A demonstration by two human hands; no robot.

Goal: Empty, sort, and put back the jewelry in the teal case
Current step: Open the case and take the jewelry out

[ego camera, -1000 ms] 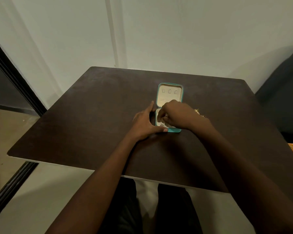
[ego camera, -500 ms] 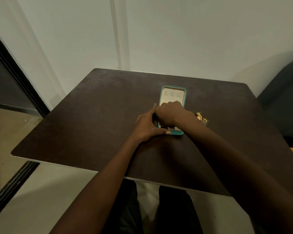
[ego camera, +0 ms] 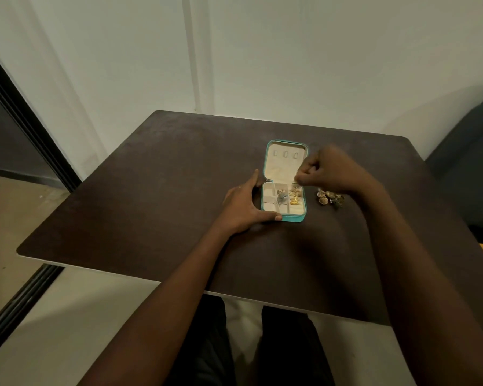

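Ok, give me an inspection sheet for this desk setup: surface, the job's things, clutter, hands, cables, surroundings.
Surface: dark brown table, bare apart from the job's things.
Job's things: teal case lies open, lid flat toward the wall; gold pieces sit in its right compartments; small pile of jewelry on the table right of the case.
Clutter: nothing seen.
Hands: left hand rests against the case's left side, thumb along the front edge; right hand is raised above the case, fingertips pinched together, the item too small to tell.
Cables: nothing seen.
Surroundings: pale wall behind; dark seat at right.
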